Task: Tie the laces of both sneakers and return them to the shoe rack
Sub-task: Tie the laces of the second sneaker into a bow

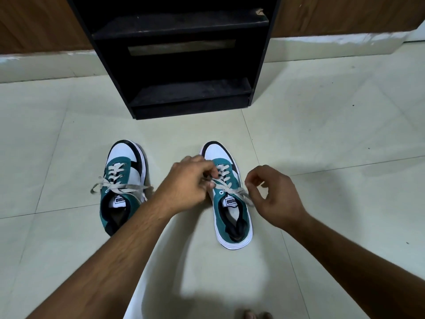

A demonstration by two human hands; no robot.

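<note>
Two teal, white and black sneakers stand side by side on the floor, toes pointing at the rack. The left sneaker [124, 180] has loose grey laces lying across its opening. Over the right sneaker [230, 203], my left hand [186, 183] pinches the left end of its lace [232, 189] beside the eyelets. My right hand [273, 192] pinches the lace's right end at the shoe's outer side. The lace crosses the tongue between both hands. The black shoe rack [184, 93] stands behind the shoes with bare shelves.
Pale floor tiles [322, 134] spread all round the shoes. A wooden wall with a white skirting [333, 44] runs behind the rack. Toes of a bare foot [255, 315] show at the bottom edge.
</note>
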